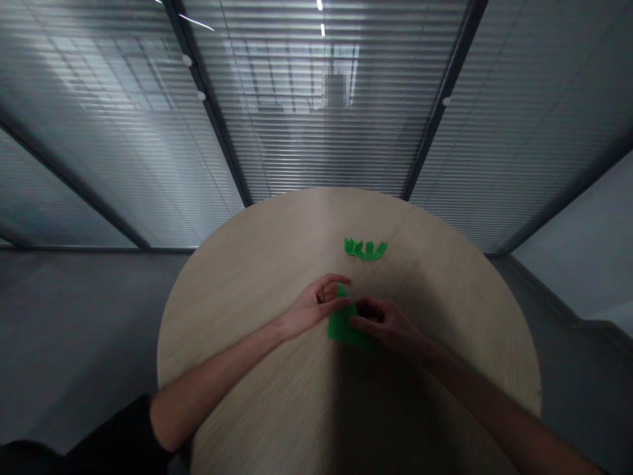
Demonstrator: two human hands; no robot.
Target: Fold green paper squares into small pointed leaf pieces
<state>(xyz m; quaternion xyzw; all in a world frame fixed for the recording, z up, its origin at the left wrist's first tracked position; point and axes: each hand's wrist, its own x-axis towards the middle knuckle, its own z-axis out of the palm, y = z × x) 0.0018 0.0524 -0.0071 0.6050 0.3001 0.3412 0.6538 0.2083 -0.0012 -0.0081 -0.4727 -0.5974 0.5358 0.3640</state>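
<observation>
Head view: slatted blinds [297, 148] rise behind a round, pale wooden surface [257, 264]. Near its middle, the right hand [388, 323] pinches the right edge of a green sheet [341, 328] between thumb and fingers. The left hand [316, 305] lays its thumb across the sheet's upper part, index finger extended; whether it pinches too, I cannot tell. Beyond both hands, small green pieces [369, 249] lie in a short row.

No writing, label, brand, number or sign can be read anywhere in view.
</observation>
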